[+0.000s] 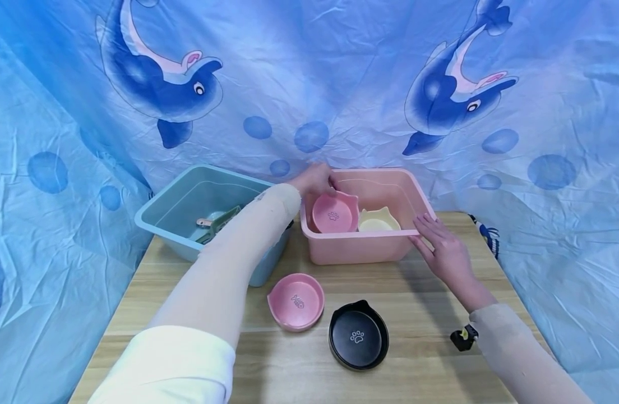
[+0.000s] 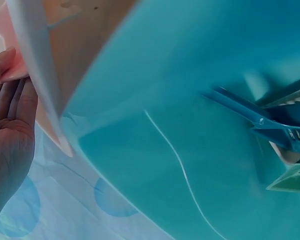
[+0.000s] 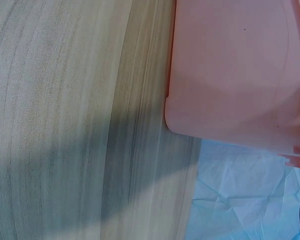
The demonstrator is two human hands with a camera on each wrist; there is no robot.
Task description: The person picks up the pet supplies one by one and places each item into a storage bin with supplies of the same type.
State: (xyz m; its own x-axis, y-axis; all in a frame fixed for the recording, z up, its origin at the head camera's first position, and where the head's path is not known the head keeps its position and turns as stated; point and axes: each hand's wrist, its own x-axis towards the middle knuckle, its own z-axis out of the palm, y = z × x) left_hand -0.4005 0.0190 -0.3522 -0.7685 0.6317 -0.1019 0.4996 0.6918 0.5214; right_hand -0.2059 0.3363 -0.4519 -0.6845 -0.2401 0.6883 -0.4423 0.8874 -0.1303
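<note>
In the head view my left hand (image 1: 317, 178) reaches over the left rim of a pink bin (image 1: 360, 249) and pinches a pink cat-eared bowl (image 1: 333, 209) with a paw print. That bowl is tilted up inside the bin. The left wrist view has the left hand (image 2: 12, 117) with its thumb over the pink bowl's edge (image 2: 19, 65). Beside this bowl in the bin lies a pale yellow cat-eared bowl (image 1: 379, 220). My right hand (image 1: 448, 252) holds the bin's front right corner, thumb outside and fingers over the rim; only dark finger edges show in the right wrist view.
To the left stands a blue-green bin (image 1: 170, 231) with a blue slotted scoop (image 2: 280, 125) and a green item (image 2: 292, 177) inside. On the wooden table (image 1: 415, 365) in front lie a pink fish-bone bowl (image 1: 296, 302) and a black paw-print bowl (image 1: 358, 336). A dolphin-print curtain hangs behind.
</note>
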